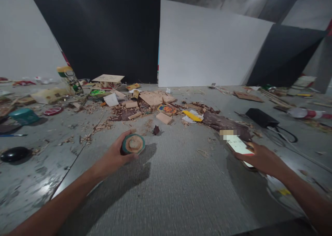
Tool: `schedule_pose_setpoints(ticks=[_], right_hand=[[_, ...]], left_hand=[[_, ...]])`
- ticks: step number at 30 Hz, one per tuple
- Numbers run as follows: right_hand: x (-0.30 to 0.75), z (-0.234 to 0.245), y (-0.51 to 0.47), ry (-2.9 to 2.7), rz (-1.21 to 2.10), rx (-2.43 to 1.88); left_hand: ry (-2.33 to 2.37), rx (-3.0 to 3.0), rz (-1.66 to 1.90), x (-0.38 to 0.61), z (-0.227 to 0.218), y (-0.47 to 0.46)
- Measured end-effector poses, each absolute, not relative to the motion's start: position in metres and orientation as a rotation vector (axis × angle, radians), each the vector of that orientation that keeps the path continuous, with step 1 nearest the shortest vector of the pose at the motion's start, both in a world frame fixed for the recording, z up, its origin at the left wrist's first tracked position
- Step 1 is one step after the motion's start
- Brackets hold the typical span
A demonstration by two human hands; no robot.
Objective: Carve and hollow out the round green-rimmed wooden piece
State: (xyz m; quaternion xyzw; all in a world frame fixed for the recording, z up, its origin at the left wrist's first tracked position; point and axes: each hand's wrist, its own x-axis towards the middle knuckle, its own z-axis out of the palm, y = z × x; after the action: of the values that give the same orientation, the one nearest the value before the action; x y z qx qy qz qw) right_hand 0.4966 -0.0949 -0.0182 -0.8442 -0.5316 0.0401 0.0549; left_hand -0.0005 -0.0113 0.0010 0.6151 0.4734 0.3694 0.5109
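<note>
My left hand (118, 151) is closed round a round piece with a green rim (133, 143), held just over the grey floor. Its upward face has a tan ring and a paler, wood-like middle; its exact kind is unclear. On the right, my right hand (261, 158) grips a phone (240, 146) by its lower end. The lit screen shows a pale page with dark figures and a red strip, and its far end is blurred out. Beyond my hands lie a small wooden block (164, 118) and a dark crumpled scrap (156, 130).
Wood shavings (103, 125) and offcuts litter the floor (166, 187). A yellow-topped can (69, 79), a teal lid (24, 116) and a black oval object (15, 154) are at left. A brown cloth (224, 122), a black box (261, 118) and a clear bottle (298, 113) lie right. Panels (207, 46) stand behind.
</note>
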Motion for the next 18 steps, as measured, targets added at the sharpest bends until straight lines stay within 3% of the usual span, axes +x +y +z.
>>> schedule_pose_setpoints(ticks=[18], right_hand=[[0.501,-0.020,-0.095,-1.609,0.165,-2.582]], left_hand=[[1.063,1.358,0.817,0.007,-0.003,-0.017]])
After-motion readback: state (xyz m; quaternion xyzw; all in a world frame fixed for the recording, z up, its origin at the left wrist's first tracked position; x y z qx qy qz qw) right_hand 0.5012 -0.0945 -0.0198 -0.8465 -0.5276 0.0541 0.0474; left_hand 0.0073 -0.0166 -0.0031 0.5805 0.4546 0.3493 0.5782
